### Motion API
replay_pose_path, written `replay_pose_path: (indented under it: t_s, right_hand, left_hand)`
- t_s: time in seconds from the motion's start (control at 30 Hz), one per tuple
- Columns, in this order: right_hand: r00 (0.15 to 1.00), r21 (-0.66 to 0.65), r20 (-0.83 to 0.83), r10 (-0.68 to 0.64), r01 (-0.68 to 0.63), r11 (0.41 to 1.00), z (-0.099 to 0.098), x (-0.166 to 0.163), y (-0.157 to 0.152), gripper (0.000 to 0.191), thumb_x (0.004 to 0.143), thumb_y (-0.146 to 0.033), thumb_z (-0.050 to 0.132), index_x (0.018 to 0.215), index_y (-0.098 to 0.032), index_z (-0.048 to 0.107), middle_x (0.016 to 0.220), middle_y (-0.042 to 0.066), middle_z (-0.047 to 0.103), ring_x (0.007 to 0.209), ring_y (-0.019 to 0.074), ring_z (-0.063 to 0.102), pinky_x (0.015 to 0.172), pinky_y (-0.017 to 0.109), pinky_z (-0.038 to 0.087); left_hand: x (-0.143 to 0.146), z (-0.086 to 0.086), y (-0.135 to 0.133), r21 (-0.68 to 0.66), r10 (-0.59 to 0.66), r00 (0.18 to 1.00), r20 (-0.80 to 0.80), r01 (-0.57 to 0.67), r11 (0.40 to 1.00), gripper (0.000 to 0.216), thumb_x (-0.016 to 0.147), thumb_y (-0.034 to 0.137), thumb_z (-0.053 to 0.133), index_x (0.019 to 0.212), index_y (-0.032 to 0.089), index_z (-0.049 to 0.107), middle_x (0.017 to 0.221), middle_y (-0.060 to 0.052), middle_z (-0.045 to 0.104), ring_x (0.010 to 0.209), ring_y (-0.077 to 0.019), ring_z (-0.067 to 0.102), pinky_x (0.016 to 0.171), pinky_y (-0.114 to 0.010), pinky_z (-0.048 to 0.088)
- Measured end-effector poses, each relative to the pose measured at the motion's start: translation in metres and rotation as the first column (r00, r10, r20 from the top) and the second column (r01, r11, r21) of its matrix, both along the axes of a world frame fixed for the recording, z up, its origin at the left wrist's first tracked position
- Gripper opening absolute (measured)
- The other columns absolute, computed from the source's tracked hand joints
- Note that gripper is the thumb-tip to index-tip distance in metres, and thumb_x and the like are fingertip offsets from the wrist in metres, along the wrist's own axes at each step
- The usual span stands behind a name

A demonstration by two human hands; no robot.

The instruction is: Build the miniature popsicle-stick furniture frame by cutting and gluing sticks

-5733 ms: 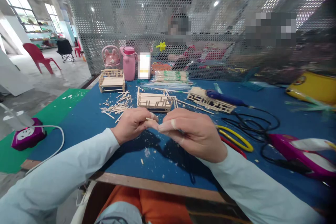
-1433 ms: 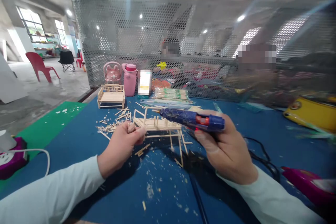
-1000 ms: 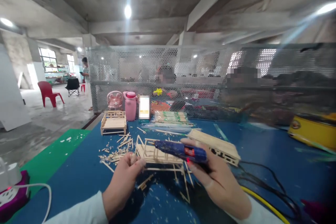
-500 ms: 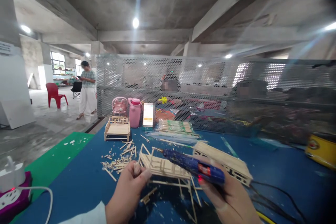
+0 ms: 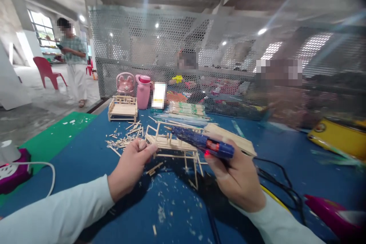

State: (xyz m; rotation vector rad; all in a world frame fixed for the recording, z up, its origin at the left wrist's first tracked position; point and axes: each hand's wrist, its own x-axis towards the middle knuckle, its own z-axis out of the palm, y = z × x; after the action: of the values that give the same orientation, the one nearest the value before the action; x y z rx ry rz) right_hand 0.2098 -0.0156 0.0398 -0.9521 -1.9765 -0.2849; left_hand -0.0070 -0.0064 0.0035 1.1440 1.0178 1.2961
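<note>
The left hand [image 5: 128, 167] pinches the near-left corner of the stick frame [image 5: 167, 144] above the surface [image 5: 177, 232], seemingly to steady it, while the right hand [image 5: 238, 177] grips the glue gun [image 5: 194, 140] well behind its tip, probably for aim.

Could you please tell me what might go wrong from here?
The pointed tip of the blue tool is near the left hand, so a slip by the right hand might poke it, or burn it if the tip is hot. The wooden frame has thin legs, which could bend or loosen if pressed hard. The black cables lie loose near the right sleeve and might snag.
</note>
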Motion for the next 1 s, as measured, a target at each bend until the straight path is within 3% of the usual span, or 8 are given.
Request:
replay_pose_path:
  t_s: [0.77,1.0]
  right_hand:
    - [1.0,0.011,0.01,-0.01,0.009,1.0,0.0009,-0.0027,0.0015,0.025,0.087,-0.023,0.05,0.112,-0.025,0.052,0.095,0.005,0.067,0.088,0.0223,0.066,0.075,0.033,0.052]
    - [1.0,0.034,0.011,-0.014,0.014,0.999,0.0012,-0.0017,0.0008,0.027,0.087,-0.021,0.05,0.113,-0.024,0.048,0.091,0.005,0.067,0.08,0.0202,0.066,0.069,0.031,0.052]
  left_hand:
    - [-0.0006,0.0009,-0.0001,0.016,-0.007,0.999,0.032,0.007,1.0,0.042,0.07,0.036,0.064,0.058,0.02,0.027,0.053,0.006,0.042,0.053,-0.0078,0.036,0.054,-0.023,0.029]
    - [-0.0007,-0.0018,0.0008,0.022,-0.014,0.999,0.031,0.013,1.0,0.042,0.07,0.036,0.063,0.058,0.02,0.026,0.053,0.006,0.042,0.053,-0.0076,0.036,0.054,-0.023,0.029]
